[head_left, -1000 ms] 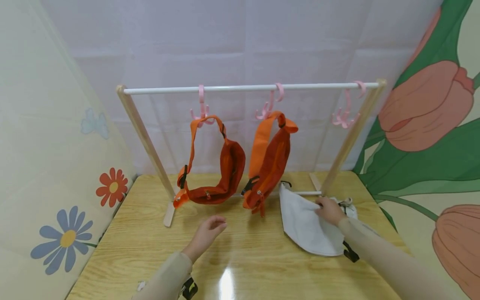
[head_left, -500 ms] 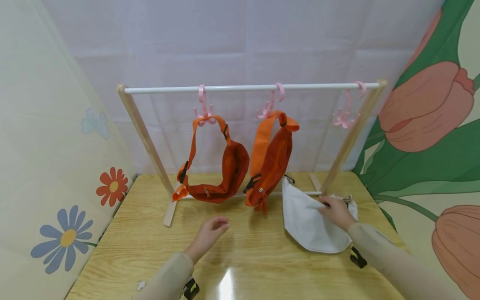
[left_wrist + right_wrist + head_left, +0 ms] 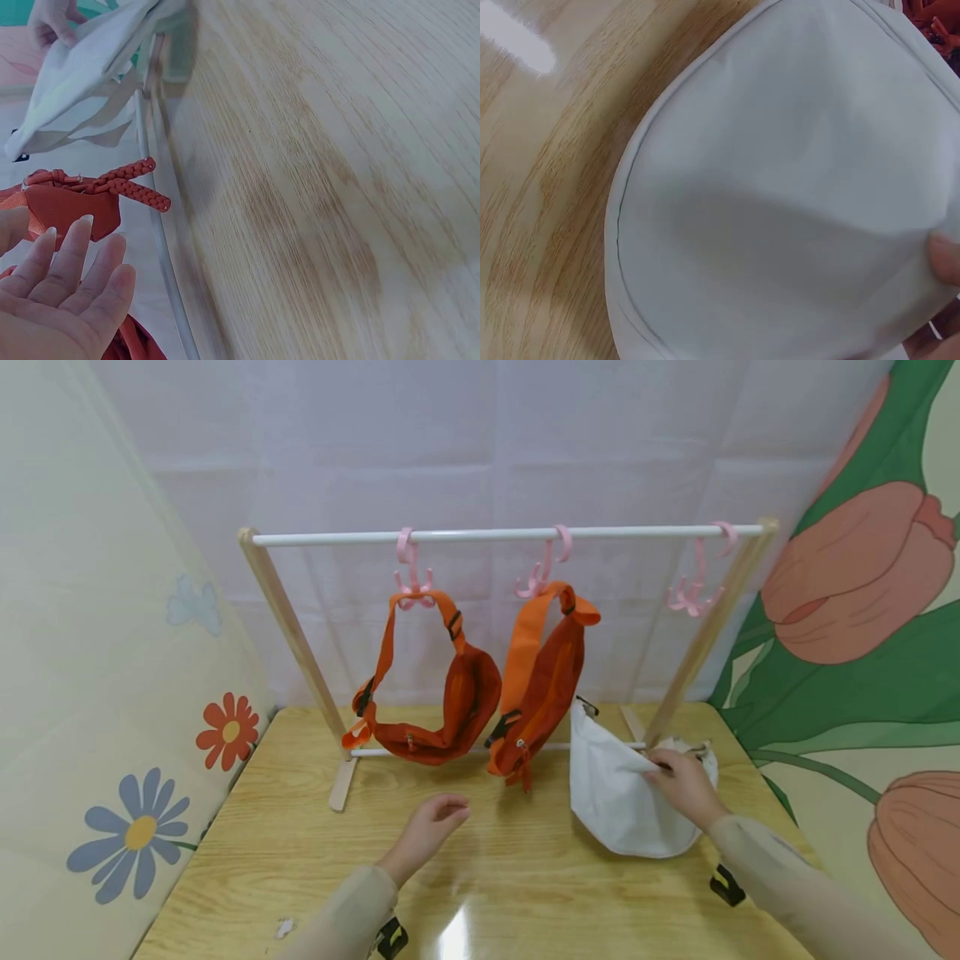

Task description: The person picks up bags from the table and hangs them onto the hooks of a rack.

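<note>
My right hand point(image 3: 684, 787) pinches the upper edge of a white waist bag point(image 3: 611, 802), which hangs at the right, low over the table. In the right wrist view the bag's smooth, curved panel point(image 3: 765, 172) fills most of the frame, and the thumb point(image 3: 945, 259) presses on its edge. My left hand point(image 3: 426, 831) holds nothing, its fingers relaxed, in front of two orange waist bags. One orange bag point(image 3: 472, 693) hangs by its strap from the left pink hook point(image 3: 408, 581); the other point(image 3: 551, 681) hangs from the middle pink hook point(image 3: 536, 578).
A rack with a white top rail point(image 3: 480, 535) and wooden posts point(image 3: 300, 647) stands at the back of the wooden table point(image 3: 525, 893). A bare pink hook point(image 3: 692, 597) hangs near its right post. Patterned cloth walls flank the table.
My right hand has lifted the white waist bag slightly and shifted a little to the right. My left hand has drifted slightly right, still holding nothing. The left hook has turned a little.
</note>
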Demonstrator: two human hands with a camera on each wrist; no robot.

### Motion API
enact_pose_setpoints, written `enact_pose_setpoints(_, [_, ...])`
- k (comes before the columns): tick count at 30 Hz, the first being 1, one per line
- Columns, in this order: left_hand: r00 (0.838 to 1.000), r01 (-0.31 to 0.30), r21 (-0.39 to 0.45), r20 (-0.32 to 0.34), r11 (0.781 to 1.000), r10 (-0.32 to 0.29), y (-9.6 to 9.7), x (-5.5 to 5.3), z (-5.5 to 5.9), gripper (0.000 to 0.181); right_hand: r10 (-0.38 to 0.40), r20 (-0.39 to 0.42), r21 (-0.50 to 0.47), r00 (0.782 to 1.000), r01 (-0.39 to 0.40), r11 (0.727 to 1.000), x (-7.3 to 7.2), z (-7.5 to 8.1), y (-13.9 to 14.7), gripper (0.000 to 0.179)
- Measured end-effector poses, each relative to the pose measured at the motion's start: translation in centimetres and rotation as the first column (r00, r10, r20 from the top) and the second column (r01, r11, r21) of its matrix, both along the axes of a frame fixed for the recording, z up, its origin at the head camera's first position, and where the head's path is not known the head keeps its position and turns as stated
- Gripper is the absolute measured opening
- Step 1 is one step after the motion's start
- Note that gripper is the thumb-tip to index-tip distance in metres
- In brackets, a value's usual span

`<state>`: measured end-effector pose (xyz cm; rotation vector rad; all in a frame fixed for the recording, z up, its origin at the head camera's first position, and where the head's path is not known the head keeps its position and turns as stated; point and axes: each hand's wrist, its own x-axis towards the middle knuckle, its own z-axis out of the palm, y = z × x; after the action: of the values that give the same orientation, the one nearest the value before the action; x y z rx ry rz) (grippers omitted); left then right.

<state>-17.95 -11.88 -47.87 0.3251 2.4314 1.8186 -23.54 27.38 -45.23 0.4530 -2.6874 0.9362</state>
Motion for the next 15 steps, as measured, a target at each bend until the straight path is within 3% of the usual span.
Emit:
enact_pose_setpoints(7, [1.0,0.022,0.008,-0.017,1.0,-0.022,0.3,0.1,0.4,0.025,-0.007,-0.03,-0.025,1.0,0.007,1.0,0.7,1.2,-0.5,0.011])
enact_pose_setpoints(15, [0.999,0.025,0.002,-0.02,1.0,-0.025,0.8,0.0,0.2,0.027,-0.025,-0.173,-0.016,0.985,0.023,1.0,1.4,2.3,-1.4,0.015])
